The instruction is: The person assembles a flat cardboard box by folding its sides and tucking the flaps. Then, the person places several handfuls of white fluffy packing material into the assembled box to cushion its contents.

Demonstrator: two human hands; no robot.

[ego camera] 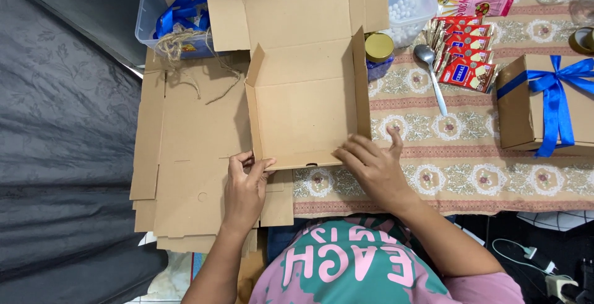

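Observation:
A brown cardboard box (306, 109) stands open on the table, its lid flap raised at the back. My left hand (245, 186) pinches the box's near left corner, fingers curled on the front wall. My right hand (371, 165) presses on the near right corner, fingers spread over the front edge. The box is empty inside.
A stack of flat cardboard blanks (185, 155) lies left of the box. Behind are a plastic tub with blue ribbon and twine (176, 22), a tub of white balls (408, 4), a gold-lidded jar (378, 47), a spoon (430, 69), red packets (464, 53). A closed box with blue ribbon (547, 103) sits right.

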